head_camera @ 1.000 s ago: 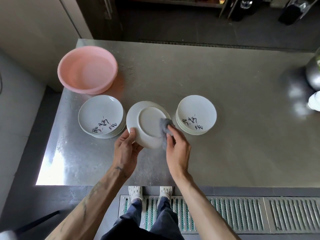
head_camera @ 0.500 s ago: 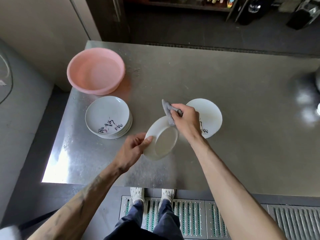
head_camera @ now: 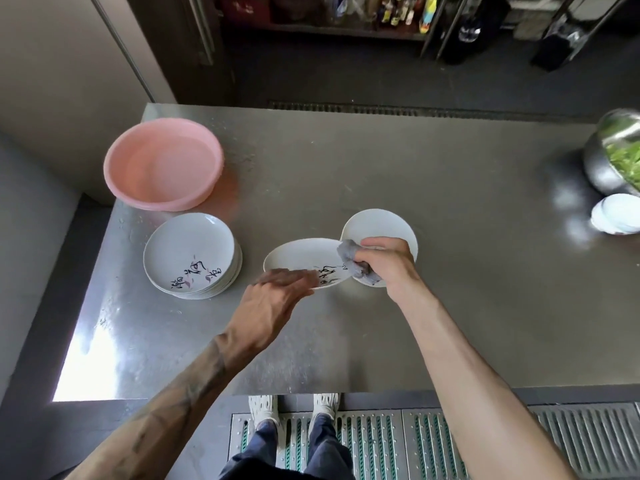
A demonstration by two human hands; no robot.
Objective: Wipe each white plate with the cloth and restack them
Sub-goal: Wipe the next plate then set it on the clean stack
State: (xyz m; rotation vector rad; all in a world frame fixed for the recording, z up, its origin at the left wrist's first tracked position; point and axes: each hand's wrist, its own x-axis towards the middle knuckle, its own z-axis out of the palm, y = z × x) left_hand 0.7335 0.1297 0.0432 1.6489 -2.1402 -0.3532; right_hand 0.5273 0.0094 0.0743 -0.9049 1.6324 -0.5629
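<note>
Plate (head_camera: 301, 261) is mid-frame, face up and tilted above the table (head_camera: 381, 161). The right hand (head_camera: 388, 265) has its fingers bunched round the cloth (head_camera: 349, 258) at the plate's right rim, and the left hand (head_camera: 273, 299) pinches the near rim (bit blurry). I'd wipe in circles, turning it, with a firm grip. Count: one held plate, left stack (head_camera: 190, 251), right stack (head_camera: 377, 225), one cloth, one basin (head_camera: 162, 164).

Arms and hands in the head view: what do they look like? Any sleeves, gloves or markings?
Both arms are bare: no sleeves, gloves, watch or rings show. The left forearm carries dark tattoo lines along its length; the right forearm shows no markings. The left hand is motion-blurred; the right hand looks plain.
</note>
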